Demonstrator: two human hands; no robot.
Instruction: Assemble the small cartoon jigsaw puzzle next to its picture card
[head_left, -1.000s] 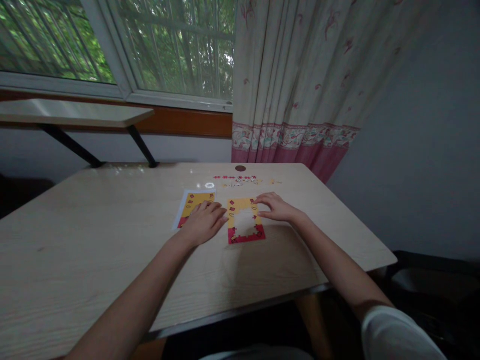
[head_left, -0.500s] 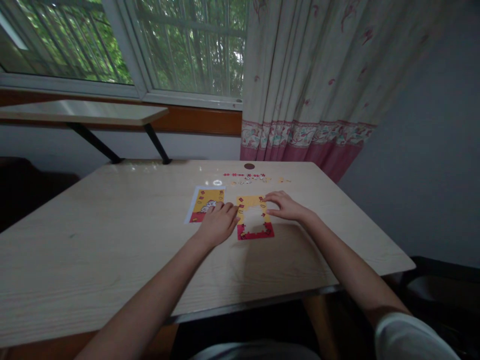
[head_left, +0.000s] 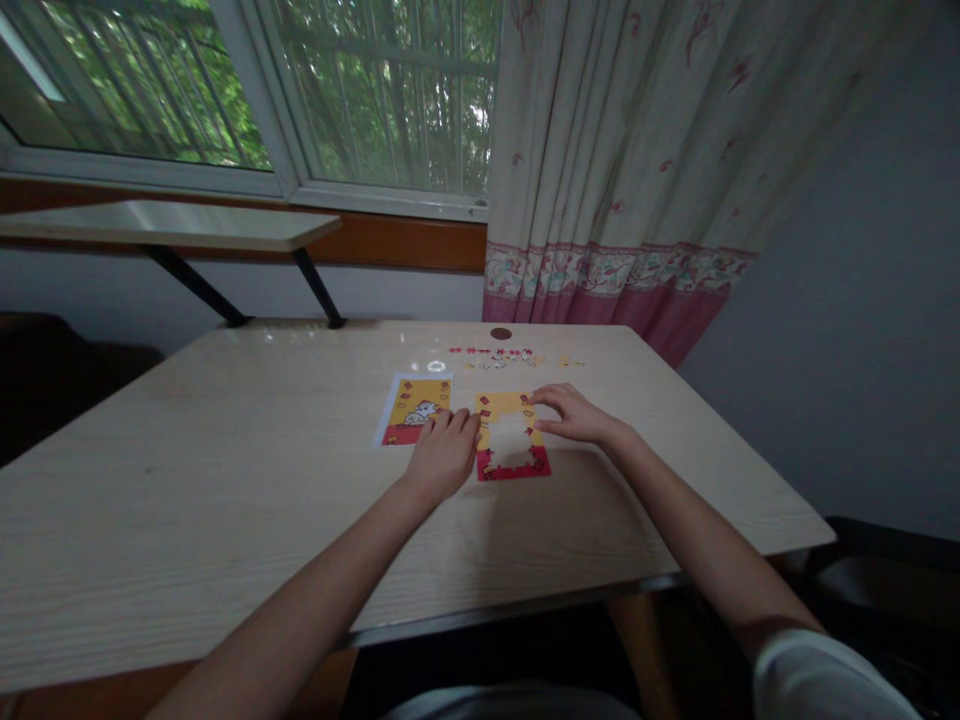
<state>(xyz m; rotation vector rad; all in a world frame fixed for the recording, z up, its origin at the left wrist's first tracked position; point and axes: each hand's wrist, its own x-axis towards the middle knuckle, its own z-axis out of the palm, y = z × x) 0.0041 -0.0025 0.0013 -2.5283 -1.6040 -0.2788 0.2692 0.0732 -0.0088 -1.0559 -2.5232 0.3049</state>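
A partly assembled jigsaw puzzle (head_left: 516, 473), yellow above and red below, lies flat on the table with bare tabletop showing through its middle. My left hand (head_left: 445, 455) rests at its left edge, palm down, fingers stretched forward and slightly bent. At the right edge is my right hand (head_left: 574, 413), thumb and fingers apart, fingertips touching the border or just beside it. Neither hand visibly holds a piece. Left of the puzzle lies a picture sheet (head_left: 414, 405) with a white cartoon animal on yellow and red, its right part covered by my left hand.
Loose puzzle pieces (head_left: 500, 352) lie in rows behind the puzzle, red ones farthest back, with yellow pieces (head_left: 565, 361) to the right. A round dark disc (head_left: 501, 334) is near the table's back edge. A raised shelf (head_left: 172, 225) stands at the back left, by the window.
My left hand has drawn in slightly to the right, against the puzzle's left edge, uncovering more of the picture sheet. My right hand stays at the right edge.
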